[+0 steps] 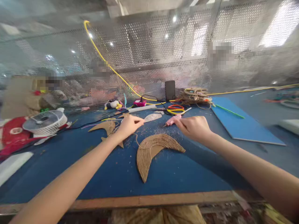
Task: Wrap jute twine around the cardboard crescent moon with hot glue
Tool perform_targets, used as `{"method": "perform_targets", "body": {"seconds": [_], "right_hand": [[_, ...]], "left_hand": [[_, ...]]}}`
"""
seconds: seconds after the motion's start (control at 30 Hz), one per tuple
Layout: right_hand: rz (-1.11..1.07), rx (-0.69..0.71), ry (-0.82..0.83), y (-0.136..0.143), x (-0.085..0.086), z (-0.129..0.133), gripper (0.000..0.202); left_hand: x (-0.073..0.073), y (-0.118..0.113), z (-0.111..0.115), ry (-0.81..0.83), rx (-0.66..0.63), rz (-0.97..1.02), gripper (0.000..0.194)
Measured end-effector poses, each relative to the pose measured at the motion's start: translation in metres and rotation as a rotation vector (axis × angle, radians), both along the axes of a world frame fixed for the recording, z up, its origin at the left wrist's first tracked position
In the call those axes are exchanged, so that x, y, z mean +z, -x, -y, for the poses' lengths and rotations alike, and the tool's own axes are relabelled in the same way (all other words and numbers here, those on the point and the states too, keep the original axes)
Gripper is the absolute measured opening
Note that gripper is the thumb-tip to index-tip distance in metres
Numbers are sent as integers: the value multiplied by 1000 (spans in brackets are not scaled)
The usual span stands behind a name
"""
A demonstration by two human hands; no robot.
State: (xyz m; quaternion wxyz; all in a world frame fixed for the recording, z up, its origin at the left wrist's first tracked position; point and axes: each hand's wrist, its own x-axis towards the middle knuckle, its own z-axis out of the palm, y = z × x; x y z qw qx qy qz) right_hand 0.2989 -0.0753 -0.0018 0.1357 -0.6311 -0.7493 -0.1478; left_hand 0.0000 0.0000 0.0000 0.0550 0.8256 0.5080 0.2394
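Observation:
My left hand point(130, 125) is closed, thumb and fingers pinched together at the near tip of a pale, leaf-shaped flat piece point(153, 117). Whether it grips that piece, I cannot tell. In my right hand point(196, 127) is a pink glue gun point(172, 120), its nozzle pointing left and down. Between my forearms lies a cardboard crescent point(158, 143), largely covered with rows of brown twine. A loose twine strand point(136, 139) rises from its left side toward my left hand. Bare cardboard cutouts point(105, 127) lie beside and partly behind my left hand.
Scissors with red and yellow handles point(175, 109) lie beyond the glue gun. Behind are a twine bundle point(195, 95), a dark phone point(170, 90) and a pink plug socket point(139, 102). A white fan point(45, 122) lies left, a blue board point(245, 123) right. Perforated metal mesh point(149, 59) rises behind.

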Motion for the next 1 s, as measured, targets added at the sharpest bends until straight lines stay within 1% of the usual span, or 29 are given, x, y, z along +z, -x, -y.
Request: {"method": "perform_targets", "body": {"seconds": [0.13, 0.2, 0.23, 0.33, 0.37, 0.43, 0.47, 0.5, 0.6, 0.63, 0.67, 0.73, 0.77, 0.8, 0.9, 0.97, 1.0], "right_hand": [[-67, -124, 10, -5, 2, -13, 63], [-74, -151, 23, -7, 1, -19, 58], [-77, -162, 27, -9, -1, -22, 55], [-85, -175, 25, -14, -5, -28, 49], [-86, -174, 20, -16, -7, -29, 48], [-86, -171, 16, -20, -11, -32, 49], [-85, -170, 22, -22, -14, -33, 51], [-85, -167, 36, -24, -17, -34, 54], [-102, -131, 105, -26, -28, -38, 50], [-113, -111, 124, -27, -30, -39, 47], [-125, -92, 138, -27, -33, -41, 45], [-149, -61, 148, -27, -36, -44, 42], [-159, -48, 148, -27, -36, -45, 39], [-168, -36, 148, -27, -37, -46, 35], [-196, -17, 139, -27, -38, -49, 24], [-221, -15, 129, -26, -38, -51, 21], [-233, -15, 123, -26, -39, -51, 22]], "left_hand": [[-2, -11, -39, -10, 24, -12, 18], [-6, -16, -53, -17, 25, -19, 16], [-8, -19, -57, -32, 22, -13, 18], [-13, -25, -62, -99, 32, 16, 43], [-14, -27, -61, -117, 46, 26, 44], [-14, -27, -55, -127, 71, 31, 33], [-12, -26, -51, -120, 74, 27, 28], [-11, -24, -46, -103, 63, 17, 29], [-2, -18, -28, -11, -26, -27, 49], [1, -16, -20, 20, -61, -41, 51], [4, -15, -10, 40, -96, -53, 49], [11, -12, 14, 87, -163, -86, 42], [13, -11, 28, 118, -185, -105, 45], [16, -10, 43, 165, -210, -138, 54], [21, -5, 81, 372, -332, -361, 103], [23, 1, 96, 473, -371, -444, 123], [23, 5, 100, 494, -376, -463, 128]]}}
